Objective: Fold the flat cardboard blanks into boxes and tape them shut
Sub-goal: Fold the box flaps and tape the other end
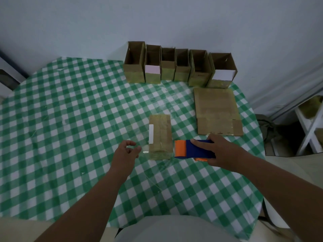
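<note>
A folded cardboard box (160,137) with a white label lies on its side in the middle of the table. My right hand (216,151) grips a blue and orange tape dispenser (194,148) just right of the box's near end. A strip of clear tape (146,151) stretches from the dispenser across that near end to my left hand (126,152), which pinches its free end just left of the box. A stack of flat cardboard blanks (217,110) lies at the right.
Several open folded boxes (178,67) stand in a row at the table's far edge against the wall. The round table carries a green and white checked cloth (70,119). A white wooden frame (311,126) stands off the table at the right.
</note>
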